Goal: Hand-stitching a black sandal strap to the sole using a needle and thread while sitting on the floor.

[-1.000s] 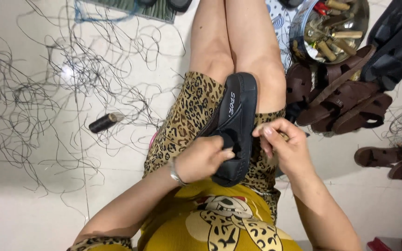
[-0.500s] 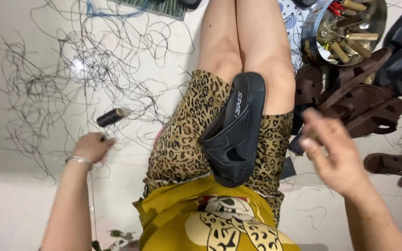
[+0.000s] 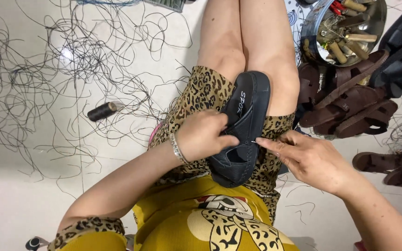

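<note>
A black slip-on shoe (image 3: 247, 109) lies lengthwise on my lap, sole edge to the right, over leopard-print shorts. My left hand (image 3: 202, 135), with a silver bracelet at the wrist, grips the shoe's upper near its middle. My right hand (image 3: 305, 158) is at the shoe's right edge, thumb and forefinger pinched on a thin needle (image 3: 255, 142) that sticks into the seam between sole and upper.
Loose black thread (image 3: 47, 74) is strewn over the white floor at left, with a dark thread spool (image 3: 101, 111) among it. A metal bowl (image 3: 378, 21) of tools and spools sits top right. Brown sandals (image 3: 350, 104) are piled to the right.
Half a second ago both hands were off the shoe, the left out by the spool and the right lifted away. Both have come back, the left gripping the shoe and the right pinching the needle.
</note>
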